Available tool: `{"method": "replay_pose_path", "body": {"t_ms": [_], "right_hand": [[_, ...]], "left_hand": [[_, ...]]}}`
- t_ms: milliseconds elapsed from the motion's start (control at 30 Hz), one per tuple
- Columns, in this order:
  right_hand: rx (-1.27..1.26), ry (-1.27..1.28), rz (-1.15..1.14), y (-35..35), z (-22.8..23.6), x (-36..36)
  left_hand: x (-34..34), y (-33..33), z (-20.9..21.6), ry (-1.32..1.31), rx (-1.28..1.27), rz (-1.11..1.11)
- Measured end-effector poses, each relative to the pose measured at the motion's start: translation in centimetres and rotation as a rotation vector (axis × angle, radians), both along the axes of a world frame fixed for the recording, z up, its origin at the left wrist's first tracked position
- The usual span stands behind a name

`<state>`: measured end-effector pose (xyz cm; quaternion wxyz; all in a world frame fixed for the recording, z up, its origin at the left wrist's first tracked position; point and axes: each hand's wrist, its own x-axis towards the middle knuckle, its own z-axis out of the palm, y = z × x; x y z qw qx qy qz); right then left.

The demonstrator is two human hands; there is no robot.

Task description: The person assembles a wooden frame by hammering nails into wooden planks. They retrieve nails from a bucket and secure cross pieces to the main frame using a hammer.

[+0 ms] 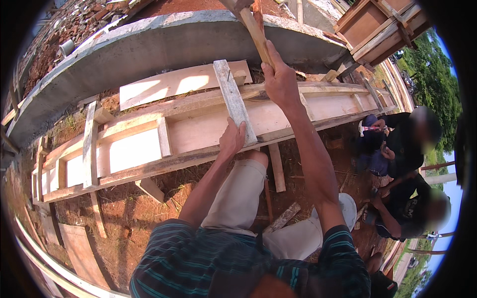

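Note:
My right hand [282, 82] is wrapped round the wooden handle of a hammer [256, 39], raised at the top; its head is partly cut off by the picture edge. My left hand [233, 136] grips the near end of a short, pale wooden batten [232, 107]. That batten lies across a long wooden frame [191, 107] with a plywood bottom. Near the batten's far end a nail [228, 75] sticks up out of the wood. Other crosspieces, such as the weathered strip [90, 144] to the left, span the same frame.
Behind the frame runs a low concrete wall [164, 47], with a loose plywood sheet [164, 85] before it. Two people [405, 144] crouch close together at the right. Wood offcuts [285, 216] lie on the reddish ground near my legs. Rubble [79, 27] is heaped at the far left.

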<state>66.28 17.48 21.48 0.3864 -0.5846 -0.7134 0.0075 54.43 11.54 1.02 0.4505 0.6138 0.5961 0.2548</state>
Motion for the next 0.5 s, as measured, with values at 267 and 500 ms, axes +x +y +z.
{"method": "replay_pose_path", "body": {"t_ms": [267, 500], "right_hand": [[0.170, 0.333, -0.028, -1.1, -0.6, -1.3], [-0.109, 0.033, 0.092, -0.4, -1.2, -0.1]], "left_hand": [[-0.8, -0.4, 0.5, 0.008, -0.008, 0.021], [0.3, -0.4, -0.4, -0.019, -0.008, 0.010]]}}
